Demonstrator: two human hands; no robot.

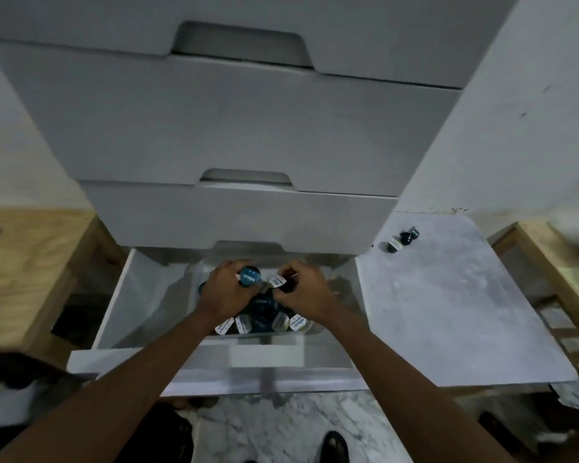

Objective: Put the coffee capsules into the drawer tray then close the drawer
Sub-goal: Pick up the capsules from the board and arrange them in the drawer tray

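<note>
The bottom drawer (121,315) of a white cabinet stands pulled out. Inside it sits a clear tray (198,272) holding several dark blue coffee capsules (261,312) with white labels. My left hand (224,292) is over the tray, closed on a blue-topped capsule (249,277). My right hand (301,289) is beside it, fingers pinched on a white-labelled capsule (278,281). Two more capsules (402,239) lie on the grey marbled surface to the right of the cabinet.
Two closed white drawers (234,128) rise above the open one. A grey marbled board (448,312) lies to the right and wooden furniture (24,269) stands at the left and far right. A dark shoe (335,446) shows on the marbled floor below.
</note>
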